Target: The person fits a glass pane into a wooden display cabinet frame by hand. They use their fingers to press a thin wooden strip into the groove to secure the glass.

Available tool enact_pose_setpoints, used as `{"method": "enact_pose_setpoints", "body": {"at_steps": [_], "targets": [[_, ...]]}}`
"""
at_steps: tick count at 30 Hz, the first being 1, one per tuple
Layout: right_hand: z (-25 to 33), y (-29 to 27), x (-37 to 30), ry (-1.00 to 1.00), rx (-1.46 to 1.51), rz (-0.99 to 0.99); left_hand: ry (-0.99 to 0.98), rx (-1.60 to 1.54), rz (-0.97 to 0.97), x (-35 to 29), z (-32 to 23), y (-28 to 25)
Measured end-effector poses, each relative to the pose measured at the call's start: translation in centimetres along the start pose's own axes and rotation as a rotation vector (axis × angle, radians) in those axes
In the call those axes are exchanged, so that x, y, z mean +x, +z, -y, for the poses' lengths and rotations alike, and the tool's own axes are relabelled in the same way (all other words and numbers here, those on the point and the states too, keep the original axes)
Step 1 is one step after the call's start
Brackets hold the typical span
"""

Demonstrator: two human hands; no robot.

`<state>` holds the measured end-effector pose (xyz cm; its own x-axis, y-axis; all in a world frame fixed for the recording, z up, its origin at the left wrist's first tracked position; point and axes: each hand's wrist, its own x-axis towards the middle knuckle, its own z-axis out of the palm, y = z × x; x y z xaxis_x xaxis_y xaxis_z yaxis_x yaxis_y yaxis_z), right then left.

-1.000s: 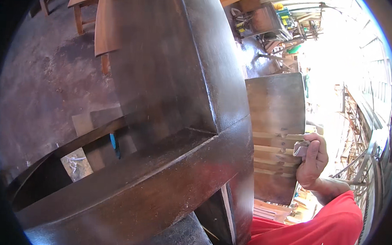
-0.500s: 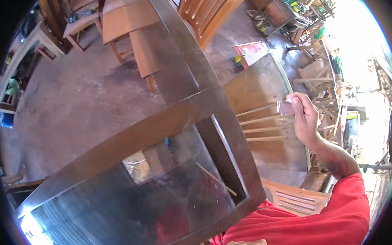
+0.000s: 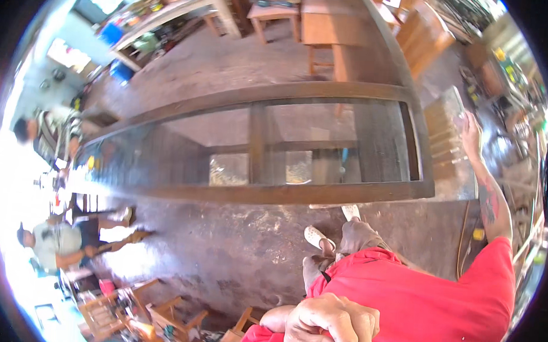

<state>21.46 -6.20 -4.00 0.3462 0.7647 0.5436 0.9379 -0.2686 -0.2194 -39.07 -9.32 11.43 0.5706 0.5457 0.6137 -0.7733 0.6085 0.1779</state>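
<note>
My right hand [image 3: 472, 137] is stretched out over a board [image 3: 440, 119] on the right that bears several pale wooden strips [image 3: 446, 154]. Its fingers are pinched at the board's far right edge, round a small flat piece [image 3: 459, 120] that blurs here. My left hand [image 3: 332, 322] is curled closed in front of my red shirt, low in the picture; whatever it may hold is hidden. A long dark brown wooden cabinet [image 3: 267, 195] with glass panes lies across the middle, to the left of the board. Neither hand touches the cabinet.
A person in a cap [image 3: 63, 242] and another in a striped top [image 3: 58, 130] are at the left. Wooden chairs [image 3: 103, 316] stand lower left, a blue drum [image 3: 120, 72] upper left. A wooden table [image 3: 320, 22] and chair [image 3: 426, 37] stand beyond the cabinet.
My view has turned, so the cabinet lies more level and the floor, my feet and the people at left show. My left hand has come further into view; the right still pinches the flat piece.
</note>
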Motion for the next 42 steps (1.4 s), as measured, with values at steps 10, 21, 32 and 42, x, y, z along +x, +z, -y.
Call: {"method": "enact_pose_setpoints", "body": {"at_steps": [10,21,32,42], "targets": [[-3.1,2.1,-0.1,-0.114,-0.053,0.063,0.279,0.854,0.167,-2.4,-8.5,9.6],[-4.1,1.3,1.7,-0.288,-0.158,-0.090,0.566,0.921,0.303,-6.3,-9.6,15.5],[33.6,2.7,-1.1,0.016,0.736,-0.141,0.701,1.014,-0.116,-10.7,-16.7,17.1],[64.1,4.3,-11.6,-0.293,1.079,0.371,0.802,0.808,-0.100,-8.8,-27.0,13.9]]}}
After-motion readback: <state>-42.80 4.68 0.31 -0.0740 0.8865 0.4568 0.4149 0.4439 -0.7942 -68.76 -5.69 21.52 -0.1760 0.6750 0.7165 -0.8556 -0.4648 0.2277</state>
